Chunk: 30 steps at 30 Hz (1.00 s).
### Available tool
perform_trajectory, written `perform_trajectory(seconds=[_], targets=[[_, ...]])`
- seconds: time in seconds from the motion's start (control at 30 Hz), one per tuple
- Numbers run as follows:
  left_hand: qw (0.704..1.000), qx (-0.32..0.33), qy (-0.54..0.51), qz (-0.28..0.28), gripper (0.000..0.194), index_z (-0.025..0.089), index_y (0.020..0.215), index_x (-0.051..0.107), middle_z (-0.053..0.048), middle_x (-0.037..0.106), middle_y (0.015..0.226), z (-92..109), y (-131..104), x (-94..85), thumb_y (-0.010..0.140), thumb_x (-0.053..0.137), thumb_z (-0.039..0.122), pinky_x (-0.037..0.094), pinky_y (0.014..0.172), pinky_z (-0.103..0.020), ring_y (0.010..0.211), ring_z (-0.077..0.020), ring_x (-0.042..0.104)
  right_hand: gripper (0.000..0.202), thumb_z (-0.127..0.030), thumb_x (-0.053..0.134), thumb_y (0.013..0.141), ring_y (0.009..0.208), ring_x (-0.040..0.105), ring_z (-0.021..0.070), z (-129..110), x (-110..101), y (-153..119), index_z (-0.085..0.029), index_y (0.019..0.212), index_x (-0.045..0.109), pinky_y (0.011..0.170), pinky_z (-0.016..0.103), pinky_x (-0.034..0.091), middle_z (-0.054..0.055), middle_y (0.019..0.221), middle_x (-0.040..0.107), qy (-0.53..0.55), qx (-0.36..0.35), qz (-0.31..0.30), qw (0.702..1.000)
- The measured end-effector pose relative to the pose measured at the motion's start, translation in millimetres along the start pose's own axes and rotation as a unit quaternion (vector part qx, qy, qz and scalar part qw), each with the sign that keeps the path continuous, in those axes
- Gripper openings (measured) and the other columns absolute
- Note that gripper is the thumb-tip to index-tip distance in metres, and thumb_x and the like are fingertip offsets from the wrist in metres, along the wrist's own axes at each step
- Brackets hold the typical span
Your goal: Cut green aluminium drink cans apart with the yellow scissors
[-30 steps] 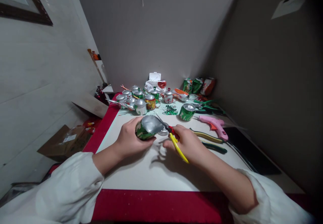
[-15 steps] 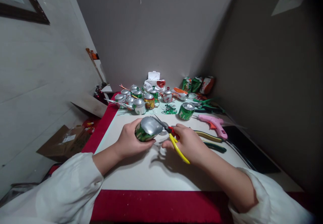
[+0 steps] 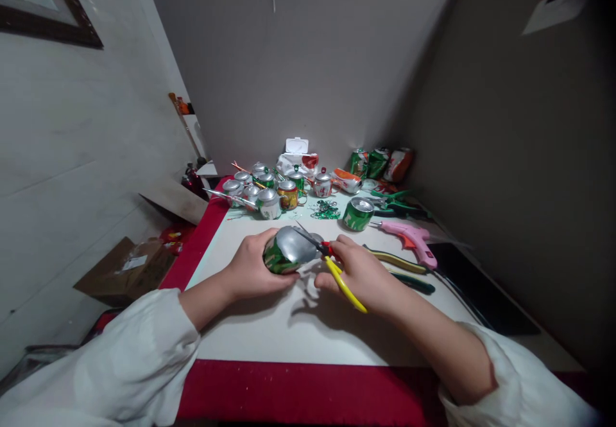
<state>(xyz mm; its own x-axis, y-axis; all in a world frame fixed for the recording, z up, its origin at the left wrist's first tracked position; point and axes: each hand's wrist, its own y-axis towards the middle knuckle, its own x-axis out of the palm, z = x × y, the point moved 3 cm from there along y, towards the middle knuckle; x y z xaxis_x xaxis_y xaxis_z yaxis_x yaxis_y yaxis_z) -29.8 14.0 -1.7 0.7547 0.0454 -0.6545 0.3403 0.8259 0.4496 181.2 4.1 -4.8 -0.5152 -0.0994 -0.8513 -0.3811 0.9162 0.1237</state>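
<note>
My left hand (image 3: 255,263) is wrapped round a cut green drink can (image 3: 279,259), tilted so that its silvery inside faces me and to the right. In my right hand (image 3: 363,270) are scissors (image 3: 342,286) with yellow and red handles. Their dark, pointed blades reach the can's upper right edge. Whether the metal lies between the blades I cannot tell. Behind the can, a round silvery piece (image 3: 316,237) on the white board is partly hidden. A short green can piece (image 3: 359,214) stands beyond my right hand.
Several small can teapots (image 3: 269,203) stand at the back left beside green scraps (image 3: 326,210). On the right lie a pink glue gun (image 3: 409,239), pliers with yellow-green handles (image 3: 397,261) and a black flat panel (image 3: 481,289). Crushed cans (image 3: 378,162) stand against the back wall.
The can has turned slightly in my left hand, showing more of its silvery inside. The whole view has shifted a little; both hands keep their grip.
</note>
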Motion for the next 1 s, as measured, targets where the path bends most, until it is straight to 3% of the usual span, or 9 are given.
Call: perform_trajectory(seconds=[0.1,0.27,0.73,1.0], targets=[[1.0,0.008,-0.006,-0.011,0.054,0.015,0.109,0.063,-0.006,0.072,0.094,-1,0,1.2,0.06,0.081,0.03,0.054,0.076,-0.031,0.08,-0.021,0.067,0.051,-0.067,0.063,0.078,0.071,0.05,0.0168,-4,0,-1,-0.018,0.085,0.056,0.062,0.027,0.033,0.004,0.088,0.05,0.003,0.007,-0.003,1.0],[1.0,-0.005,-0.015,-0.016,0.054,0.014,0.108,0.063,-0.007,0.072,0.095,-2,1,-0.3,0.059,0.081,0.029,0.054,0.078,-0.033,0.082,-0.022,0.067,0.052,-0.07,0.065,0.076,0.066,0.049,0.0156,-4,0,-1,-0.019,0.075,0.053,0.058,0.027,0.03,0.001,0.081,0.049,-0.001,0.027,0.018,0.999],[0.992,-0.022,-0.085,-0.094,0.046,0.013,0.105,0.063,-0.004,0.068,0.09,2,6,-9.1,0.062,0.078,0.024,0.049,0.072,-0.028,0.08,-0.0194,0.063,0.059,-0.076,0.06,0.074,0.058,0.04,0.013,4,1,2,-0.021,0.061,0.042,0.056,0.027,0.029,-0.002,0.068,0.044,0.034,-0.006,0.048,0.998],[0.975,-0.036,-0.126,-0.18,0.046,0.013,0.103,0.061,-0.004,0.066,0.09,4,6,-6.6,0.061,0.079,0.024,0.048,0.072,-0.028,0.08,-0.0189,0.06,0.048,-0.065,0.067,0.076,0.067,0.047,0.0153,-4,2,0,-0.018,0.082,0.057,0.06,0.026,0.031,0.002,0.083,0.049,0.016,-0.023,-0.009,1.0]])
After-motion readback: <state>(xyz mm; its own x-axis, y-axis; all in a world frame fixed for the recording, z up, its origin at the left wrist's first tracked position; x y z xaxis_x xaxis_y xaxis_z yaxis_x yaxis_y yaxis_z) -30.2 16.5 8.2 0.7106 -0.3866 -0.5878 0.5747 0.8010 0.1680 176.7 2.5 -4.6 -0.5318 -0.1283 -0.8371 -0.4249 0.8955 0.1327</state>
